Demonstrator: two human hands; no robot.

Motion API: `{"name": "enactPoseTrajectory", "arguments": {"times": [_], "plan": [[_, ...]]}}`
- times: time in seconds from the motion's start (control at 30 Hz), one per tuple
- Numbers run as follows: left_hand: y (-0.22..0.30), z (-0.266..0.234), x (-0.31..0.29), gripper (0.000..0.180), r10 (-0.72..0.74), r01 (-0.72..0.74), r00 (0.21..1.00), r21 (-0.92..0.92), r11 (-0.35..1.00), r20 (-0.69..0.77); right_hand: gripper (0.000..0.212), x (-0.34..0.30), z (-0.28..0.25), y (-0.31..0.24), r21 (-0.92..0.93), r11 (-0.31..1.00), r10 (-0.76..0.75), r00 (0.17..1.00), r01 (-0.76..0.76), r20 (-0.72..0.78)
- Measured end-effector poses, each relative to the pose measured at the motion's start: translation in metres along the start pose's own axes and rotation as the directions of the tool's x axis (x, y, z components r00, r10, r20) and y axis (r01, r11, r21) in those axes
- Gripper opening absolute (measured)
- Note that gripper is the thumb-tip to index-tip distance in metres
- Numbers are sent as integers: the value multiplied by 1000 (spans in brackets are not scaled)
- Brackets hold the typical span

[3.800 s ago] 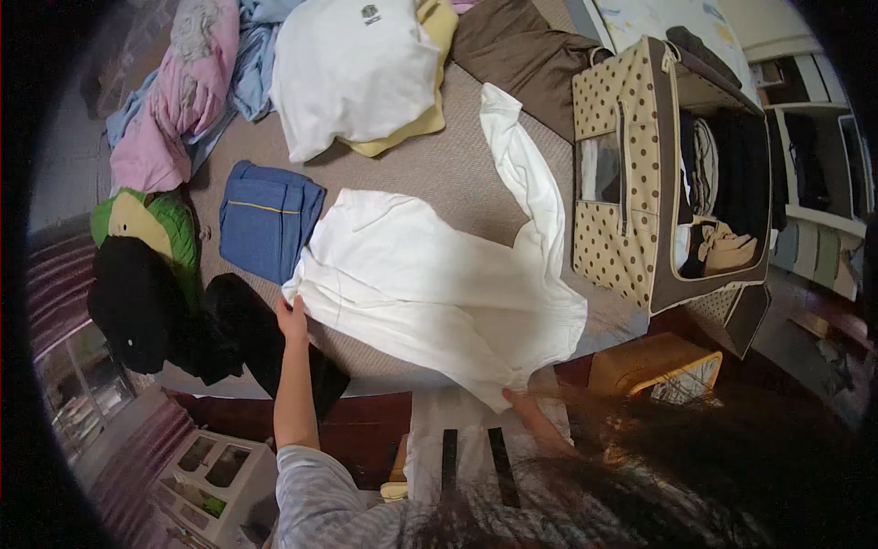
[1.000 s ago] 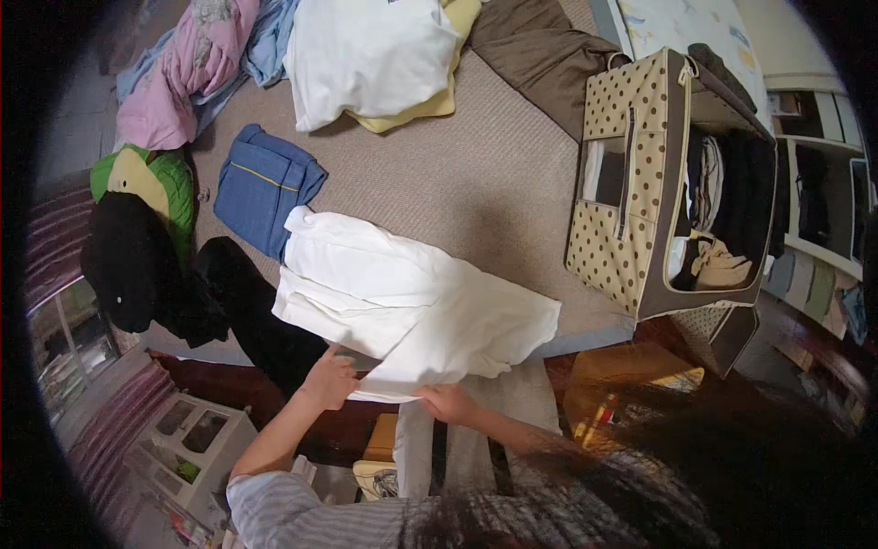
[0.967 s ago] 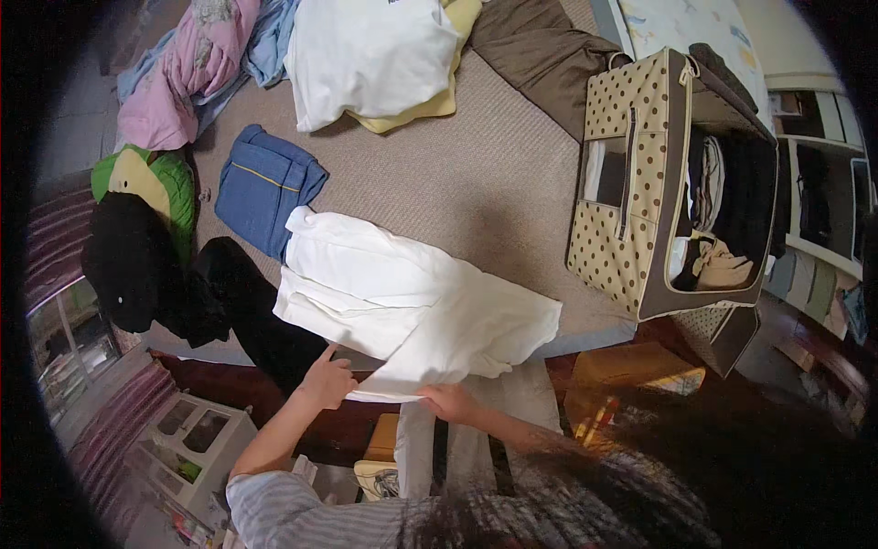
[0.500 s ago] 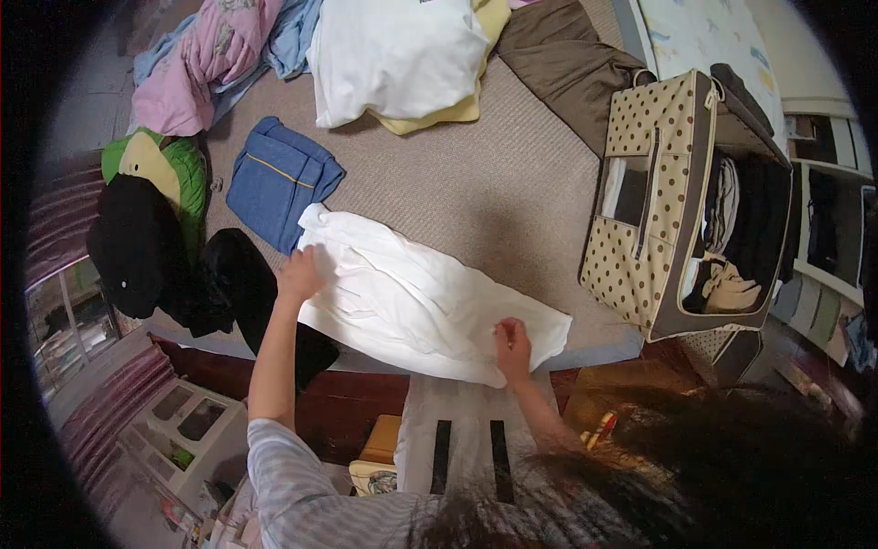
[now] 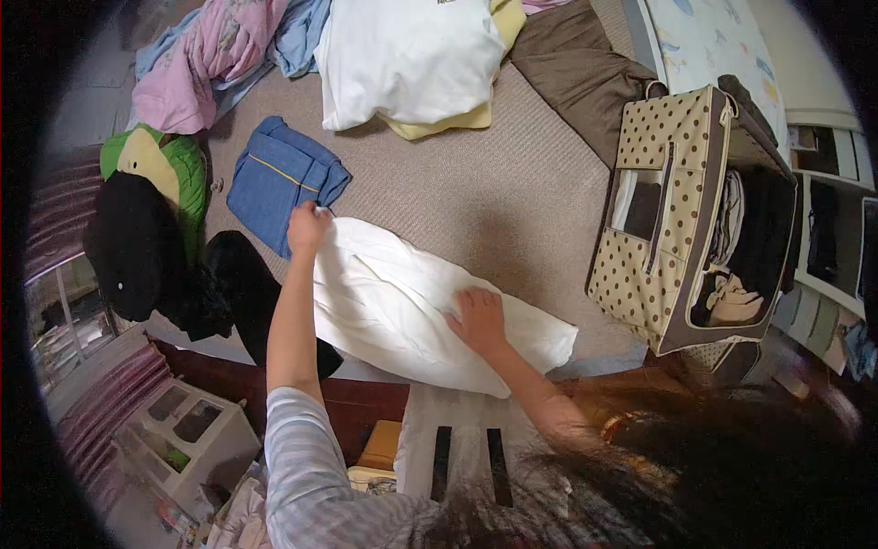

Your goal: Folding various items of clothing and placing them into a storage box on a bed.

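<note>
A white garment [image 5: 393,297], folded into a long strip, lies slantwise across the front of the beige mat; its exact kind is hidden by the folds. At its far left corner, my left hand [image 5: 309,229] has its fingers closed on the cloth. My right hand [image 5: 480,320] rests toward the garment's right part, palm down with fingers spread on the fabric. Just beyond my left hand sits a folded blue denim piece [image 5: 274,174] with a yellow line on it, very close to the white cloth.
On the right stands a polka-dot storage box [image 5: 640,220], its side open on folded clothes. Brown cloth [image 5: 576,73], a white top [image 5: 402,55] over yellow cloth, and pink clothing [image 5: 178,91] lie at the back. Black clothing [image 5: 137,247] and a green plush item [image 5: 187,174] are at left.
My left hand has moved up to the garment's far left corner and gripped it. My right hand has shifted left and away from me, flattening onto the cloth.
</note>
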State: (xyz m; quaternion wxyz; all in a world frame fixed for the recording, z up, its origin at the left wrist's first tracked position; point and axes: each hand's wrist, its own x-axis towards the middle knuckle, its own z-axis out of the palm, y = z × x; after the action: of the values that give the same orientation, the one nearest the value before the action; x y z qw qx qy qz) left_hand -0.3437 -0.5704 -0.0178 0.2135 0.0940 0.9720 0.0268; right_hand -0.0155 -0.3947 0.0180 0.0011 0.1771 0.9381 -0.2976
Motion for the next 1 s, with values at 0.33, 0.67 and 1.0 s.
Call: {"name": "enactPoseTrajectory", "arguments": {"times": [0.33, 0.67, 1.0], "plan": [[26, -21, 25, 10, -121, 269, 951, -954, -135, 285, 13, 13, 3, 42, -106, 964, 238, 968, -245, -83], [-10, -32, 18, 5, 33, 272, 962, -962, -17, 271, 22, -20, 5, -2, -59, 973, -223, 974, 224, 30], [-1, -15, -84, 53, 694, -591, 679, 383, 710, -240, 47, -47, -10, 1, -16, 980, -185, 936, 199, 300]]}}
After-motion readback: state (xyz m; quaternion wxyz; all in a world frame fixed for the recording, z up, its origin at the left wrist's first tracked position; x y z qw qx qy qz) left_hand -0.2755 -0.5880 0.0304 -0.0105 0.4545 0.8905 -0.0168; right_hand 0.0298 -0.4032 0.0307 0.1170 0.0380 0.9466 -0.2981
